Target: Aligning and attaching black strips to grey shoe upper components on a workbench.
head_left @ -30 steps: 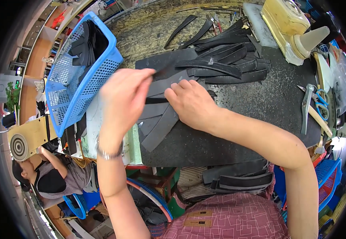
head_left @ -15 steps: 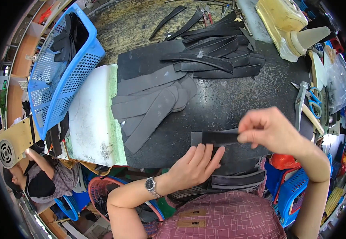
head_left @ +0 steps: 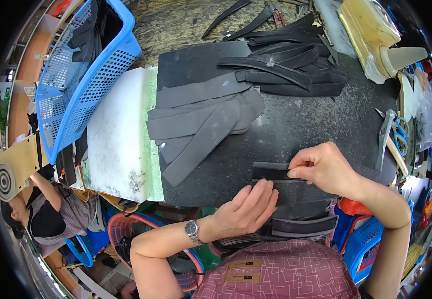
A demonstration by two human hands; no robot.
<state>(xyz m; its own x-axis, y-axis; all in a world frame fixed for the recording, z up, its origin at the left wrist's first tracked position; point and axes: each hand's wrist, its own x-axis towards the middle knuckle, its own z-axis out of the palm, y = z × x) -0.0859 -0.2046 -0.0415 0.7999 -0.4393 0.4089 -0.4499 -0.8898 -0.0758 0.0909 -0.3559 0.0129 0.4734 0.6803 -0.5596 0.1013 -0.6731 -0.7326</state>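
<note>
A short black strip (head_left: 268, 173) lies along a wider grey strip (head_left: 269, 165) near the front edge of the dark work mat (head_left: 305, 132). The thumb and fingers of my right hand (head_left: 325, 168) pinch the black strip toward its right end. My left hand (head_left: 246, 208) lies with its fingers stretched out at the mat's edge, just below the strip; I cannot tell whether the fingertips touch it. Farther off are overlapping grey strips with rounded ends (head_left: 203, 124) and a heap of curved black strips (head_left: 285, 70). More dark strips (head_left: 303, 225) are stacked close to my body.
At the left, a blue plastic basket (head_left: 84, 94) holds black pieces beside a white block (head_left: 119, 134). On the right lie blue-handled scissors (head_left: 401, 135), a wooden-handled tool (head_left: 396, 157) and a yellowish container (head_left: 365, 30). A co-worker (head_left: 59, 214) sits at far left, near a red basket (head_left: 126, 224).
The view has shifted slightly. My right hand has moved left along the strip, and the black strip now reaches the grey strip's left end, which was bare before.
</note>
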